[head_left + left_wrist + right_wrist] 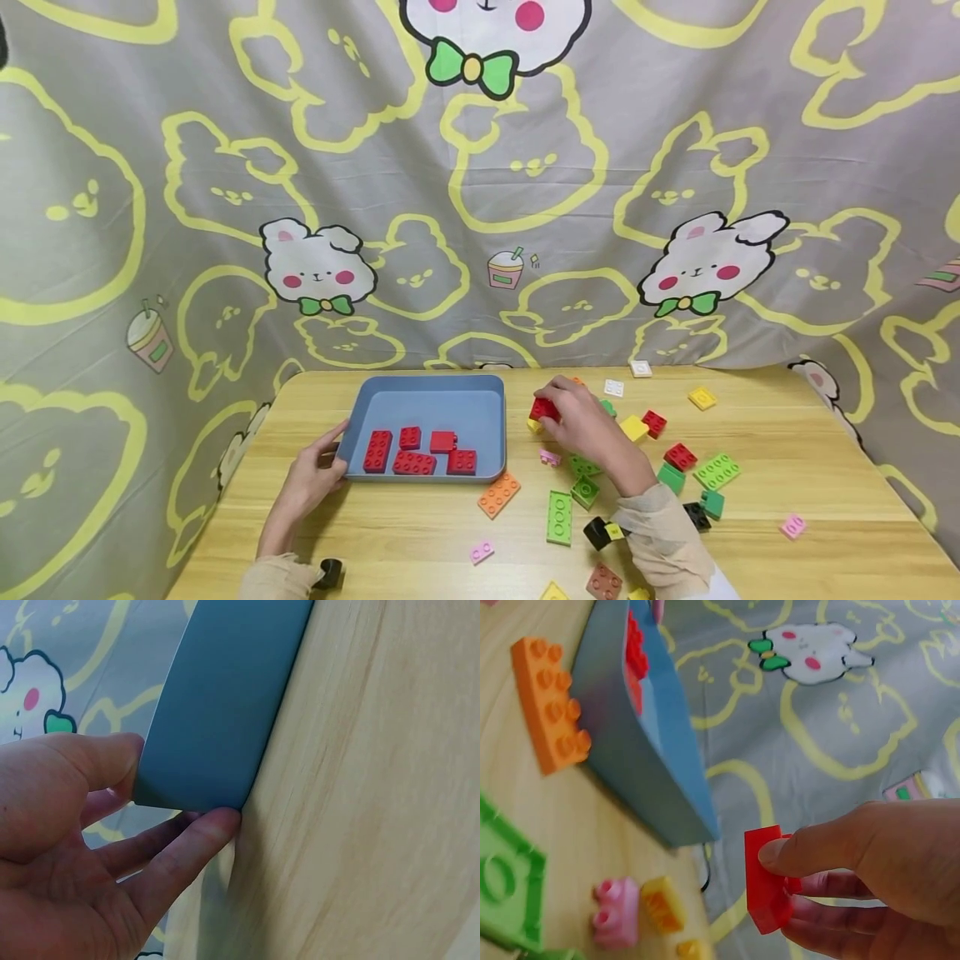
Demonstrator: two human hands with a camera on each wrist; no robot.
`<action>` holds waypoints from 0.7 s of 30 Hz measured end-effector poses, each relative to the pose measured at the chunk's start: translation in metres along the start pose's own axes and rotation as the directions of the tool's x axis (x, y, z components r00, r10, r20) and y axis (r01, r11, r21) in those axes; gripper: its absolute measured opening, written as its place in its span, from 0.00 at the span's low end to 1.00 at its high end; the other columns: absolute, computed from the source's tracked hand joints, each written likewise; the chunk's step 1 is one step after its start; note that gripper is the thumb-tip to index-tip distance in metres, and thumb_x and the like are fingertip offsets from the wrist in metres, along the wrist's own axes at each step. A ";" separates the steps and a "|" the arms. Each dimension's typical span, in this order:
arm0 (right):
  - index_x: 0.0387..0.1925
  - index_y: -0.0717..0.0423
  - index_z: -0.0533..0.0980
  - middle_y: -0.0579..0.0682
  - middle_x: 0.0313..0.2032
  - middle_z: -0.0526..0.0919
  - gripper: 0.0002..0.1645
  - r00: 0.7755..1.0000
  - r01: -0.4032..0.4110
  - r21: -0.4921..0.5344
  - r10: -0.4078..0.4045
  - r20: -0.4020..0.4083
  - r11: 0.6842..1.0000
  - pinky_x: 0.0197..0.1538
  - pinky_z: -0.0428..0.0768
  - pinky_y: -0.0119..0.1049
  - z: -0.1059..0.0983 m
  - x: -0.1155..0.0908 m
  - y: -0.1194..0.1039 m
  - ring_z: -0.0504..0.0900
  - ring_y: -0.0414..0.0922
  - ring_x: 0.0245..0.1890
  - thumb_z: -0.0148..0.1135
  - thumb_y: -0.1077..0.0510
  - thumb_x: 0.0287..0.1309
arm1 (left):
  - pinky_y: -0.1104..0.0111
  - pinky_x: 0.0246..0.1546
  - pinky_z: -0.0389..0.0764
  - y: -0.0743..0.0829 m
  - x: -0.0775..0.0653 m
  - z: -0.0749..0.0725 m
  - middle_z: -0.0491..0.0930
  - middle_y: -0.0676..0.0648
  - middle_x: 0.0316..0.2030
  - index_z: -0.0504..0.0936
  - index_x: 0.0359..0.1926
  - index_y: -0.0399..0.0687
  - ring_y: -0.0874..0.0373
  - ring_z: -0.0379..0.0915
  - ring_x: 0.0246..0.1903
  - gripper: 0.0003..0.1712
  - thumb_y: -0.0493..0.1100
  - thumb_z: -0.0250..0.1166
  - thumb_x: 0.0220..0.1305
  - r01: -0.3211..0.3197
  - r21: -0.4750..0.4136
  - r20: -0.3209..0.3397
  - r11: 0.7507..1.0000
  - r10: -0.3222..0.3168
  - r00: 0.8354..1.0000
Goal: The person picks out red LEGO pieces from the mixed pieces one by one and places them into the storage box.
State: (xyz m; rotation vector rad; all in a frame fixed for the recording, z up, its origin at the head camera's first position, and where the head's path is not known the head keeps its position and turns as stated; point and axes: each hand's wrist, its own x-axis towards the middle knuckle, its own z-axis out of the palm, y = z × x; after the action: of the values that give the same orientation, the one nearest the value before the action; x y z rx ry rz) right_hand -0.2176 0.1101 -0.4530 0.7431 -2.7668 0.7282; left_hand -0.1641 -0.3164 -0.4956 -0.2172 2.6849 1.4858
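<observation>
A shallow blue tray (491, 400) with rounded corners and smooth matte walls sits on a pale wooden table (787, 467) with fine lengthwise grain; everything else is placed from it. Five glossy red studded bricks (420, 454) lie flat on its floor toward its near wall.

The left hand (311, 479) holds the tray's near left corner: the thumb (90, 761) curls over the rim while the fingers (187, 836) lie straight along the wall's foot, a light pinch on the tray's edge.

Just off the tray's right wall, above the table, the right hand (581, 421) grips a red brick (543, 408). In the right wrist view the thumb presses one broad face of this brick (769, 881) and the curled fingers back the other, a firm pinch. It is a short, squarish block of smooth hard plastic, held on edge; its long axis cannot be told.

An orange brick (498, 494), oblong with two rows of studs, lies just beside the tray's near right corner, its long axis slanting away from that corner. Farther right of the tray lie scattered green, yellow, pink, white and black bricks (716, 471).

A grey cloth (480, 208) printed with yellow-outlined rabbits hangs behind the tray.
</observation>
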 end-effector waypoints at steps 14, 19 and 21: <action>0.52 0.62 0.83 0.52 0.45 0.80 0.19 0.992 0.121 0.024 -0.122 0.046 0.992 0.41 0.83 0.35 -0.006 0.030 -0.037 0.78 0.43 0.38 0.72 0.60 0.61 | 0.64 0.39 0.86 -0.001 0.000 -0.001 0.69 0.22 0.62 0.63 0.78 0.43 0.37 0.76 0.54 0.40 0.25 0.54 0.64 0.011 0.002 0.011 1.000 -0.011 1.000; 0.47 0.63 0.84 0.53 0.44 0.82 0.15 0.975 0.221 -0.021 -0.219 0.047 0.975 0.45 0.84 0.38 0.001 0.045 -0.047 0.81 0.46 0.41 0.72 0.61 0.59 | 0.63 0.39 0.86 -0.001 0.000 0.000 0.70 0.22 0.62 0.63 0.78 0.43 0.37 0.75 0.54 0.40 0.25 0.54 0.64 0.014 0.006 0.006 1.000 -0.014 1.000; 0.46 0.63 0.84 0.54 0.45 0.82 0.14 0.970 0.238 -0.038 -0.235 0.063 0.971 0.46 0.84 0.39 0.006 0.050 -0.051 0.81 0.48 0.42 0.72 0.61 0.59 | 0.63 0.39 0.86 0.000 0.000 0.000 0.70 0.22 0.62 0.63 0.78 0.43 0.38 0.75 0.54 0.40 0.25 0.54 0.64 0.013 0.007 0.004 1.000 -0.013 1.000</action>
State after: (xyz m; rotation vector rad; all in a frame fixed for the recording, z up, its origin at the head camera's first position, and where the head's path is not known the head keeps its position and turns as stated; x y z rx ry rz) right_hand -0.2350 0.0481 -0.4224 1.0767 -2.6699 0.6028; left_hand -0.1640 -0.3164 -0.4960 -0.2302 2.6794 1.4720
